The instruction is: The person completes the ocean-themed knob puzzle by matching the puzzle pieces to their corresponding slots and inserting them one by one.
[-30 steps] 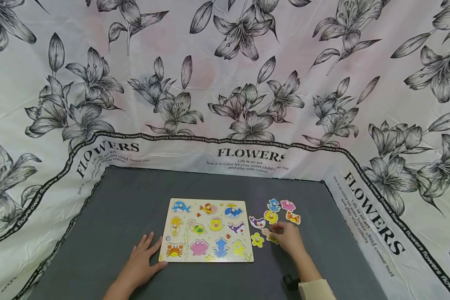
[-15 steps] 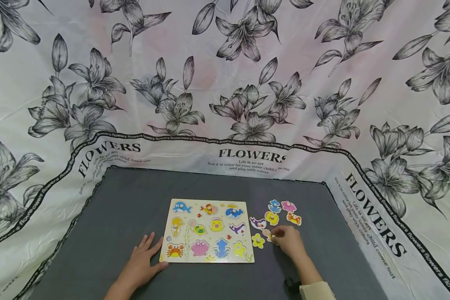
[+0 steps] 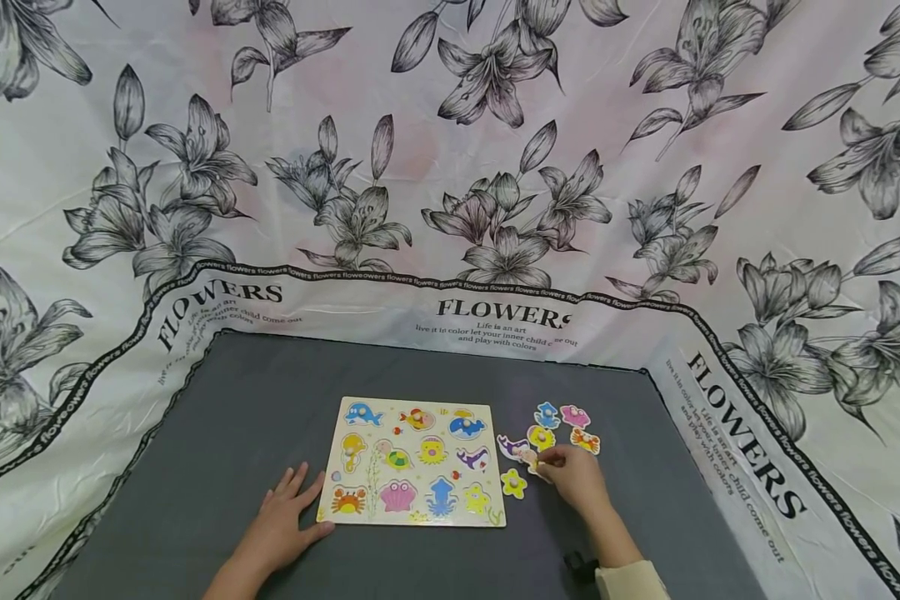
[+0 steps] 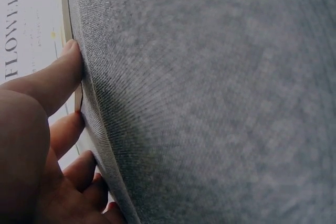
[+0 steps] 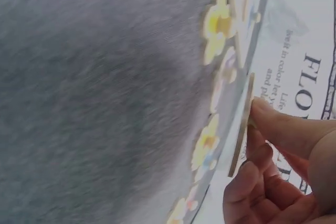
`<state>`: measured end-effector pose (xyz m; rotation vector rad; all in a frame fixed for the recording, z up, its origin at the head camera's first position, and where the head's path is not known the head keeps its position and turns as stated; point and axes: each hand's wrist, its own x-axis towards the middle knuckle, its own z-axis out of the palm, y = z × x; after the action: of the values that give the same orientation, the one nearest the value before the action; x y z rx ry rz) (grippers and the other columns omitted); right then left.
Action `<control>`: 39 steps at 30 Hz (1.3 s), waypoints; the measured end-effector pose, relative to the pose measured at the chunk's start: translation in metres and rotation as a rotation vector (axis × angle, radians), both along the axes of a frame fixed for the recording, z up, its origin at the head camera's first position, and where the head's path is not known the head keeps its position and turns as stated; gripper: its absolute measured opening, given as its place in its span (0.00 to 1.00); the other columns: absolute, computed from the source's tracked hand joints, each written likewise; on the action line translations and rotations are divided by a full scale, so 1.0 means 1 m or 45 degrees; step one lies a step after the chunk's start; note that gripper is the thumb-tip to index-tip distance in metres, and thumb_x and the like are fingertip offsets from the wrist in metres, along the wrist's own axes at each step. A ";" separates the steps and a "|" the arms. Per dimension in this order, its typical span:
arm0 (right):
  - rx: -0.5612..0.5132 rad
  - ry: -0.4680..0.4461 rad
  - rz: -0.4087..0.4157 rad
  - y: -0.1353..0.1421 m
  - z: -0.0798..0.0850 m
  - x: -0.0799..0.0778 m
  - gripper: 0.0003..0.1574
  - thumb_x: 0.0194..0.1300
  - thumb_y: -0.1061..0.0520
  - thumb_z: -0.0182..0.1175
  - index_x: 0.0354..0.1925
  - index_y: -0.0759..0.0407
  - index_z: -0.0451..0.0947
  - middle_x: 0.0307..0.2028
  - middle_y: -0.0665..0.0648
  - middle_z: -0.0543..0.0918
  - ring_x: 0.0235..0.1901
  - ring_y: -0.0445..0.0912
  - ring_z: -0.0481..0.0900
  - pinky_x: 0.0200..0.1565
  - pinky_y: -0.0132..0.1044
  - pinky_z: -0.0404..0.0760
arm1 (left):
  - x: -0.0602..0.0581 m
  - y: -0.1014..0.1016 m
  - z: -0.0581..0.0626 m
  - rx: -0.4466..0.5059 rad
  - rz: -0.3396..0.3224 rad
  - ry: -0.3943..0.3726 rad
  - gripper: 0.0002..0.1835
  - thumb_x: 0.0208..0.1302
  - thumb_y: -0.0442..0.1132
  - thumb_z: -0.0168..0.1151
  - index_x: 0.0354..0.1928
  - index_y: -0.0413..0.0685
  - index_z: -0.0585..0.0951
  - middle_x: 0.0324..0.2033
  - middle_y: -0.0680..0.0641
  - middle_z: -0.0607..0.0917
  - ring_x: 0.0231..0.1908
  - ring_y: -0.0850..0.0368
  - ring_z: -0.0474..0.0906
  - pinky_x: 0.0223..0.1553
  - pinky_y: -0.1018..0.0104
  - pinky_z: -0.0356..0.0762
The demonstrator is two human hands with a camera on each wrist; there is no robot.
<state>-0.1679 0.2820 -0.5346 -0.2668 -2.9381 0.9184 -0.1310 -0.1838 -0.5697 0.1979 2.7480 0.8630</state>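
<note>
My right hand point(image 3: 576, 477) pinches a thin wooden turtle puzzle piece point(image 5: 241, 135) between thumb and fingers. The piece is seen edge-on and tilted up off the table in the right wrist view. In the head view its pale pink end overlaps the purple whale piece point(image 3: 512, 447), and the fingers hide much of it. My left hand point(image 3: 285, 521) lies with fingers spread at the lower left corner of the puzzle board point(image 3: 412, 518), thumb and fingertips at its edge. The left thumb point(image 4: 65, 72) also shows against the board's side in the left wrist view. Printed sea animals cover the board.
Loose pieces lie right of the board: a yellow star point(image 3: 513, 484), yellow pufferfish point(image 3: 540, 439), blue squid point(image 3: 547, 414), pink shell point(image 3: 574, 416) and orange crab point(image 3: 585, 440). A black object point(image 3: 581, 568) is by the right wrist. Flower-printed cloth point(image 3: 360, 308) surrounds the grey tabletop point(image 3: 270, 383).
The turtle piece has come up off the table in the right hand's pinch and shifted slightly left, over the whale piece. The left hand stays at the board's corner.
</note>
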 end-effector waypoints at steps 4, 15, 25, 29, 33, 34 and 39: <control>-0.035 0.023 0.043 -0.010 0.008 -0.004 0.05 0.60 0.60 0.73 0.37 0.58 0.90 0.35 0.54 0.89 0.30 0.43 0.80 0.30 0.36 0.78 | 0.001 0.000 0.001 -0.006 0.003 -0.003 0.48 0.54 0.59 0.74 0.74 0.46 0.69 0.77 0.32 0.55 0.77 0.29 0.44 0.71 0.26 0.46; -0.113 0.138 0.145 -0.048 0.020 -0.014 0.06 0.61 0.58 0.73 0.38 0.54 0.91 0.32 0.51 0.87 0.25 0.42 0.75 0.25 0.31 0.75 | 0.001 0.001 0.003 -0.009 0.003 -0.022 0.48 0.55 0.60 0.74 0.74 0.47 0.69 0.77 0.33 0.55 0.77 0.29 0.44 0.71 0.26 0.47; -0.196 0.140 0.270 -0.089 0.023 -0.028 0.05 0.61 0.58 0.73 0.38 0.53 0.91 0.30 0.48 0.84 0.26 0.43 0.73 0.25 0.31 0.75 | 0.003 0.000 0.003 0.011 0.003 0.008 0.48 0.54 0.59 0.74 0.74 0.47 0.70 0.77 0.32 0.56 0.77 0.29 0.45 0.71 0.26 0.47; -0.190 0.131 0.290 -0.104 0.025 -0.032 0.04 0.61 0.56 0.74 0.37 0.52 0.91 0.29 0.47 0.84 0.24 0.43 0.73 0.24 0.31 0.74 | 0.004 -0.001 0.004 0.011 0.013 -0.001 0.48 0.54 0.60 0.74 0.74 0.47 0.70 0.77 0.32 0.56 0.77 0.29 0.45 0.71 0.27 0.47; -0.171 0.154 0.333 -0.116 0.027 -0.035 0.04 0.60 0.56 0.74 0.36 0.52 0.91 0.29 0.49 0.84 0.21 0.42 0.72 0.20 0.31 0.72 | 0.004 0.000 0.004 0.006 0.016 0.000 0.48 0.54 0.61 0.74 0.73 0.47 0.70 0.77 0.32 0.57 0.77 0.29 0.45 0.71 0.27 0.47; -0.167 0.160 0.344 -0.118 0.027 -0.035 0.04 0.60 0.56 0.74 0.36 0.52 0.91 0.30 0.49 0.84 0.21 0.42 0.71 0.20 0.31 0.71 | 0.004 0.000 0.005 0.006 0.017 0.001 0.48 0.54 0.60 0.74 0.73 0.47 0.70 0.77 0.32 0.57 0.77 0.29 0.45 0.71 0.27 0.47; -0.178 0.166 0.394 -0.129 0.027 -0.038 0.05 0.60 0.56 0.74 0.37 0.51 0.91 0.33 0.48 0.86 0.24 0.41 0.71 0.22 0.30 0.72 | 0.003 0.000 0.005 -0.004 0.020 0.001 0.47 0.54 0.60 0.74 0.73 0.47 0.70 0.76 0.33 0.58 0.77 0.29 0.46 0.71 0.27 0.48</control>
<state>-0.2064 0.1531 -0.5080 0.2427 -2.8448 1.1309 -0.1282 -0.1835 -0.5646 0.1763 2.7550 0.8632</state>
